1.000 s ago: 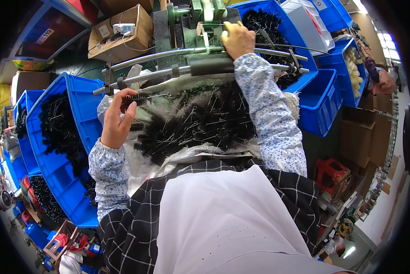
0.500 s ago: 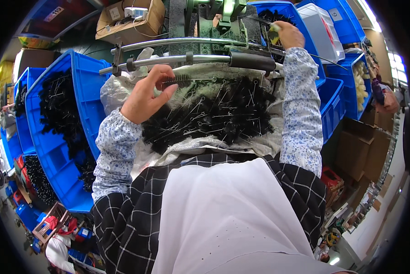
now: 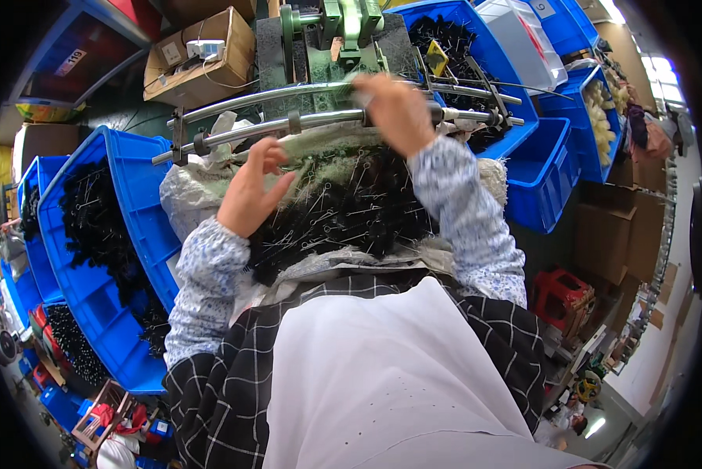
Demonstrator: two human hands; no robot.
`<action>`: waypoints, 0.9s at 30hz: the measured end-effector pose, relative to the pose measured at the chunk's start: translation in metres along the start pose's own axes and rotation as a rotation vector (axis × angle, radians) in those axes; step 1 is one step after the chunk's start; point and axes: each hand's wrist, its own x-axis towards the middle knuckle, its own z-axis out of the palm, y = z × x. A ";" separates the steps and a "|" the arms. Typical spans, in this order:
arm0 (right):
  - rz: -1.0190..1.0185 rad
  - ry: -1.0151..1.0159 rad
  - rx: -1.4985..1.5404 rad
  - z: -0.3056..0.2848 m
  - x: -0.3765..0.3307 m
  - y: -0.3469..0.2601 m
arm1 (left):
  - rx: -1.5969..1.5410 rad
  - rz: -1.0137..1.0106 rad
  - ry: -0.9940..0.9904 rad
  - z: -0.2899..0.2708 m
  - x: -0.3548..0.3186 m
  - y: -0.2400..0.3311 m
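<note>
My left hand (image 3: 253, 186) hovers over the left side of a heap of small wire brushes (image 3: 335, 199) with black bristles and looped wire ends. Its fingers are curled but apart from the thumb, and no brush shows between them. My right hand (image 3: 398, 113) is in front of the machine (image 3: 351, 39), just above the metal rails (image 3: 288, 125). Motion smears its fingertips, so what they hold, if anything, cannot be made out. The heap lies on a whitish woven sack (image 3: 183, 184) between the rails and my lap.
A blue crate (image 3: 144, 211) holding black brushes stands at my left. Another blue bin (image 3: 507, 70) with brushes sits behind the rails at right, near a yellow piece (image 3: 437, 59). A cardboard box (image 3: 202, 70) is at the back left; a smaller blue bin (image 3: 542, 176) stands farther right.
My right hand has swung left from the far-right bin to the front of the machine. My left hand has drawn slightly nearer, and the brush seen at its fingers no longer shows there.
</note>
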 end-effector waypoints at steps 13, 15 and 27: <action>0.329 -0.035 -0.259 0.019 0.034 0.089 | 0.256 -0.204 -0.438 -0.013 -0.038 -0.055; 0.301 -0.011 -0.231 0.019 0.033 0.088 | 0.185 -0.256 -0.385 -0.018 -0.036 -0.051; 0.303 -0.001 -0.275 0.023 0.036 0.092 | 0.184 -0.120 -0.024 -0.051 -0.031 -0.005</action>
